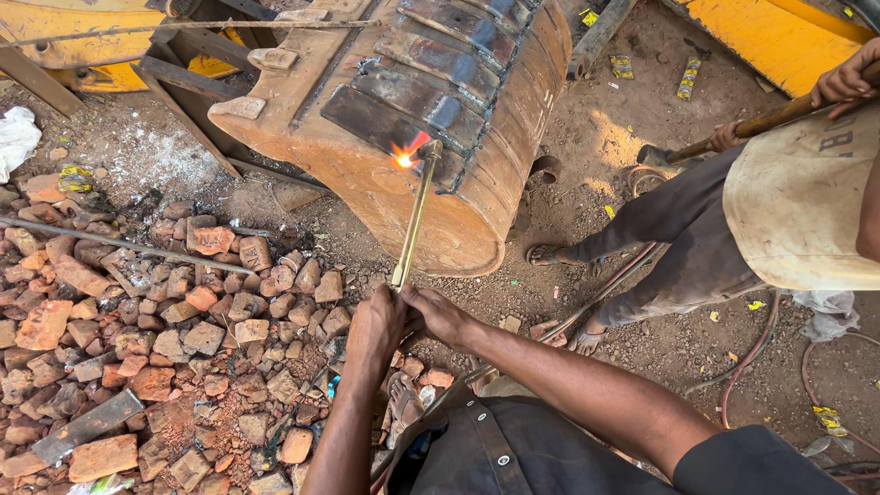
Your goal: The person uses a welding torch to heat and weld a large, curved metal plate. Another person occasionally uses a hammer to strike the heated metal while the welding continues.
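Near the bottom edge, little free room is left: a dark garment fills the lower middle, w/ the brick rubble (156,348) piled close on the left and hoses (761,353) trailed over the dirt on the right. Both forearms are squeezed in betw. those two.

The left hand (374,332) and right hand (438,314) are seen closed together, touching, both wrapped round the rear end of the cutting torch (412,220). The torch is shown as a thin brass-coloured tube, straight, run up and slightly rightwards away from the hands, w/ a bent tip at the far end. A small orange-white flame (403,159) is lit at that tip.

Further out, the flame is pressed against the rusty excavator bucket (458,211), right beside a row of dark welded steel strips (431,101). The bucket is laid on its side on the dirt, its curved shell bulked across the upper middle, so room beyond the tip is blocked.

Far right, a second person's hand (845,81) is closed on a long wooden handle (733,130), well apart from the torch.
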